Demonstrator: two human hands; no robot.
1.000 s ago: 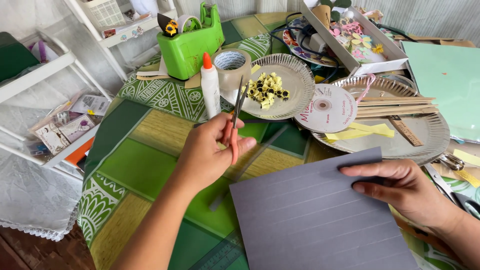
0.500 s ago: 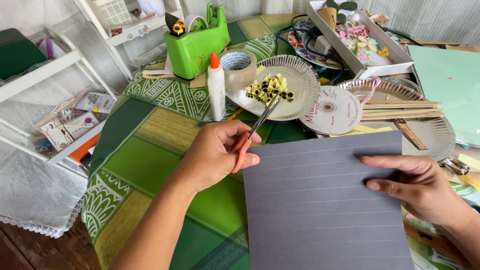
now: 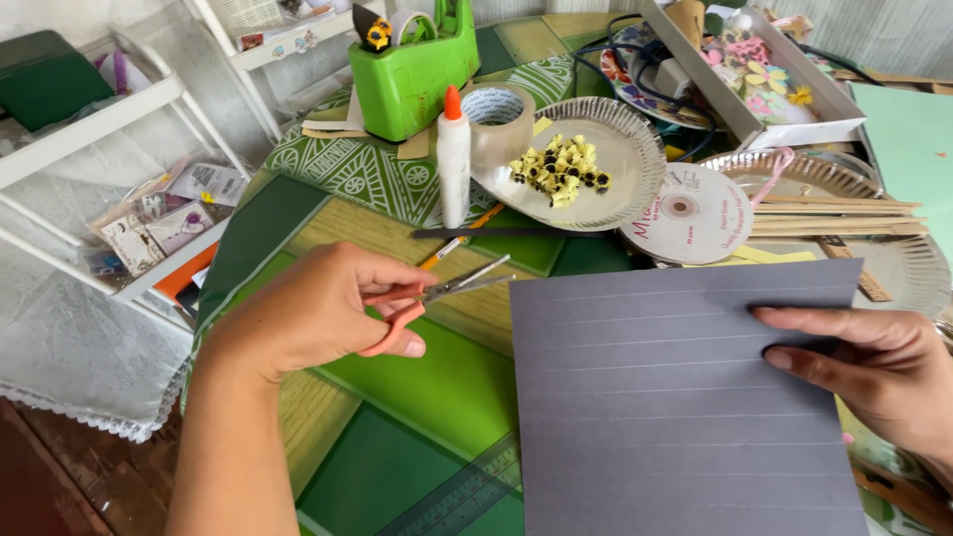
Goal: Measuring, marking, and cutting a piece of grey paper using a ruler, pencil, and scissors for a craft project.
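My left hand grips small orange-handled scissors. Their slightly parted blades point right, tips close to the upper left corner of a dark grey sheet of paper ruled with faint lines. My right hand holds that sheet by its right edge, fingers lying flat on top. The sheet hovers over a green patterned table mat.
Behind the sheet stand a white glue bottle, a tape roll, a paper plate of small yellow-black pieces, a disc, wooden sticks and a green tape dispenser. A white shelf is at left. A ruler lies near the front.
My left hand has turned the scissors from upright to pointing right at the sheet's corner. The grey sheet has been lifted and brought closer, filling more of the view.
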